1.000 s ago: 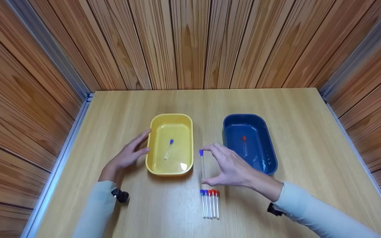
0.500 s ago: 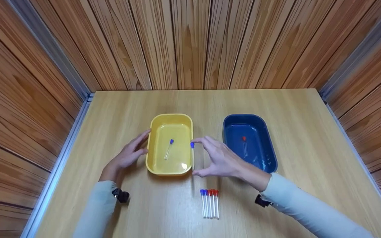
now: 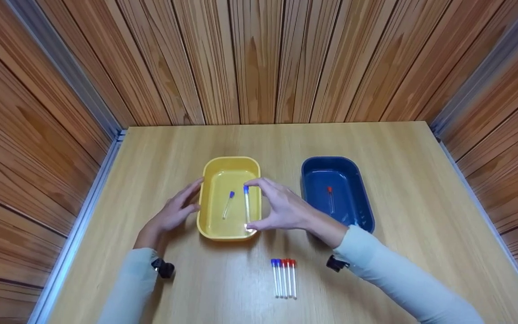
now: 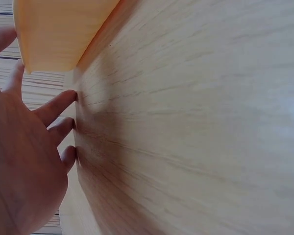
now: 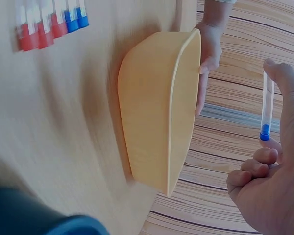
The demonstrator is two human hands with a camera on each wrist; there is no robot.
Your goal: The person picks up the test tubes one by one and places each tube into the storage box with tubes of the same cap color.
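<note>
My right hand (image 3: 281,208) pinches a clear test tube with a blue cap (image 3: 247,204) end to end, thumb at its bottom and index finger at the cap. It hangs over the right half of the yellow tray (image 3: 227,236). In the right wrist view, the tube (image 5: 267,103) is above the tray's rim. Inside the tray lies another blue-capped test tube (image 3: 228,206), slightly slanted. Along the tray's left side, my left hand (image 3: 173,211) has its fingers spread; in the left wrist view, its thumb and index finger touch the tray's wall (image 4: 63,36) and the other fingertips rest on the table.
To the right stands a dark blue tray (image 3: 368,204) holding one red-capped test tube (image 3: 330,200). Nearer the front, several test tubes (image 3: 283,279) lie side by side, blue caps left and red caps right. Wood-patterned walls (image 3: 259,63) enclose the table's back and sides.
My right hand has carried the blue-capped test tube leftward and a little away from me, from beside the yellow tray to over it. My left hand stays at the tray's side.
</note>
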